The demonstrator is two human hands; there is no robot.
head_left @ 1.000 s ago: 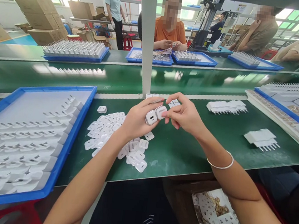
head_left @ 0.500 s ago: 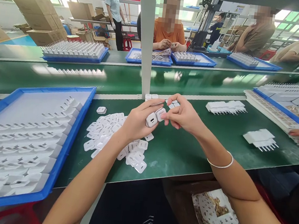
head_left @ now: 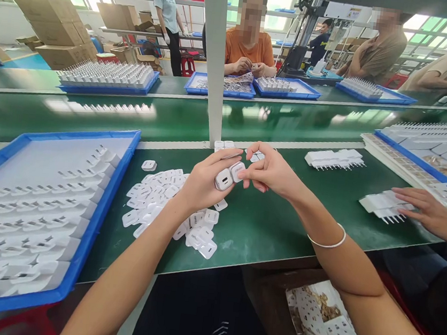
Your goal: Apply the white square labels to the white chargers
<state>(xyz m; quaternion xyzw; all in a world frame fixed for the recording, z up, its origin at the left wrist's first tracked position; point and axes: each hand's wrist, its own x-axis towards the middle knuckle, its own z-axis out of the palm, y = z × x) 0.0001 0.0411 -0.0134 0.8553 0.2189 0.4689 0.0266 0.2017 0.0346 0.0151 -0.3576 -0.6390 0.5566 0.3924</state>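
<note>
Near the middle of the bench, my left hand [head_left: 202, 181] is wrapped around white charger plugs; one charger [head_left: 224, 180] faces me with a dark port slot. Against it sits a white cover plate [head_left: 236, 171] with small print, and my right hand [head_left: 271, 170] pinches its right edge between thumb and fingertip. Whether that plate is seated on a second charger is hard to make out. Below and left of my hands spreads a loose pile of white cover plates [head_left: 150, 202]. A small stack of plates [head_left: 149, 165] lies apart from it.
A blue tray [head_left: 111, 192] with rows of pronged white chargers stands at left. To the right are two charger groups, one far [head_left: 335, 159] and one near [head_left: 383, 204], the latter touched by a co-worker's hand [head_left: 424, 209]. A post [head_left: 215, 59] rises behind my hands.
A co-worker's hand has moved left from the right-hand tray onto the nearer charger group. My hands keep nearly the same pose; the view has shifted slightly.
</note>
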